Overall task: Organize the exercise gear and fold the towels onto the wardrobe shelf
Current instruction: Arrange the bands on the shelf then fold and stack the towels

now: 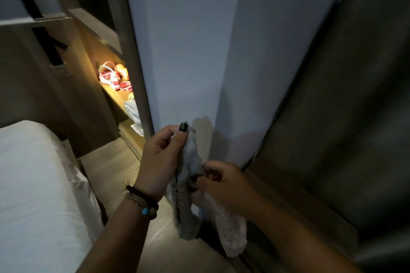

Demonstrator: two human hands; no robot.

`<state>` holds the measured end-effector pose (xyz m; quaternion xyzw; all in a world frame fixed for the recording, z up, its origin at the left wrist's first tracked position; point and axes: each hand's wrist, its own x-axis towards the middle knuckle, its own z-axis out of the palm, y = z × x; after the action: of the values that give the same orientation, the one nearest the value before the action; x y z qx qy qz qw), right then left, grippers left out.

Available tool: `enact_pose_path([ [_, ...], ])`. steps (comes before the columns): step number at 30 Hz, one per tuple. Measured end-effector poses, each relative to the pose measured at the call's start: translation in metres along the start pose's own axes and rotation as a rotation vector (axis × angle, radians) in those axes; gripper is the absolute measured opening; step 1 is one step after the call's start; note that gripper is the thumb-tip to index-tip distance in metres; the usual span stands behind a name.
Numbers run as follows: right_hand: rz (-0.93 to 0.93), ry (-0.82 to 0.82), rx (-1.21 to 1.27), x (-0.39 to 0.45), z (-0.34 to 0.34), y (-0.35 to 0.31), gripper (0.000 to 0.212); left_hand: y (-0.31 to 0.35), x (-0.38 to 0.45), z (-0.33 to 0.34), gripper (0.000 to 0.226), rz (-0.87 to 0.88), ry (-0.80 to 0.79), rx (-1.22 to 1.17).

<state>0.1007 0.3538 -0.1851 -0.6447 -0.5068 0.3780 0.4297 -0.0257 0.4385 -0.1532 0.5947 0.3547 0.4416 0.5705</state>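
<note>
Both hands, left hand (160, 157) and right hand (224, 184), pinch a small towel (188, 201) before the wardrobe door (184, 51), not yet folded; some folded cloths (132, 109) and red gear (115, 78) already sit on the lit shelf (118, 97).

Red-and-white gear (115, 77) on lit shelf (115, 95): small, glary, kind not tellable; right part hidden behind door (184, 51). Pale folded stack (132, 110) lower down: likewise half covered by door edge, blurred. Cloth (188, 184): middle hidden under fingers of left hand (160, 159) and right hand (221, 184); whether one piece or two, unclear. Bed (33, 184): cut off at left and bottom edges. Both forearms cut off at bottom edge. Dark panel (355, 117) at right: dim, detail lost.
</note>
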Motion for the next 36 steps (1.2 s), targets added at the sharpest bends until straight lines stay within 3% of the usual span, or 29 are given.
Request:
enact_pose_path([
  [8,-0.18,0.049,-0.229,0.086,0.066,-0.02,0.017,-0.024,0.065,-0.096,0.023,-0.006,0.188,0.043],
  [14,-0.24,0.021,-0.188,0.14,0.117,-0.046,0.014,-0.027,0.11,-0.159,0.021,0.025,0.176,0.071],
  [17,-0.177,-0.043,-0.112,0.165,0.134,-0.053,0.016,-0.022,0.128,-0.183,0.02,0.053,0.13,0.096],
  [20,-0.057,-0.166,0.016,0.19,0.153,-0.06,0.034,-0.016,0.144,-0.208,0.021,0.072,0.076,0.119],
  [22,-0.029,-0.251,0.084,0.206,0.169,-0.068,0.031,-0.013,0.153,-0.223,0.023,0.107,0.089,0.133],
  [27,-0.058,-0.22,0.049,0.242,0.213,-0.075,0.011,-0.02,0.174,-0.262,0.018,0.153,0.264,0.236],
  [32,0.047,-0.238,0.187,0.283,0.224,-0.082,0.044,-0.031,0.199,-0.292,0.018,0.126,0.336,0.263],
  [36,0.142,-0.249,0.351,0.332,0.233,-0.091,0.042,-0.032,0.23,-0.31,0.018,0.175,0.378,0.313],
])
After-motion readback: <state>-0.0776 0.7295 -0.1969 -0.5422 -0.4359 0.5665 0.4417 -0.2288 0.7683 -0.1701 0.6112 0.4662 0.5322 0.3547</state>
